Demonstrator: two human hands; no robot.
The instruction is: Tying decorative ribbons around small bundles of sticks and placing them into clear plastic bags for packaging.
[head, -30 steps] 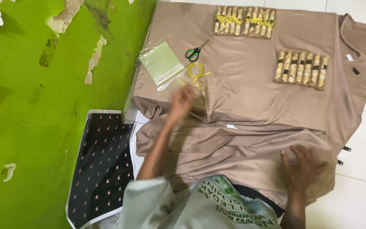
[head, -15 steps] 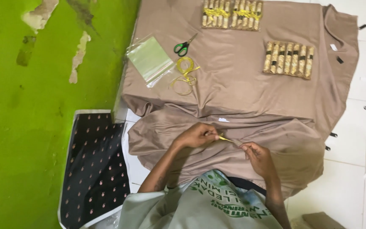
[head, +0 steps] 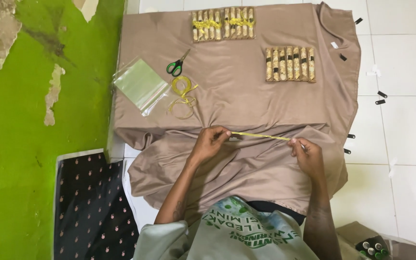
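**Ribbon pulled taut between both hands**

Left hand [head: 210,142] and right hand [head: 307,153] each pinch one end of a thin yellow ribbon [head: 261,136], grip closed on it both sides. Half a second ago the hands sat close together with only a short bit showing; now they are well apart and the ribbon runs straight between them, just above the brown cloth [head: 246,101] spread on the floor. That reads as a length being drawn out and measured or straightened. Near the left hand: loose coil of yellow ribbon [head: 183,91], green-handled scissors [head: 176,65], clear plastic bags [head: 140,84]. Further up, bundles of small rolls [head: 290,63], two tied with ribbon [head: 223,23]. Patterned black sheet [head: 92,207] at left.
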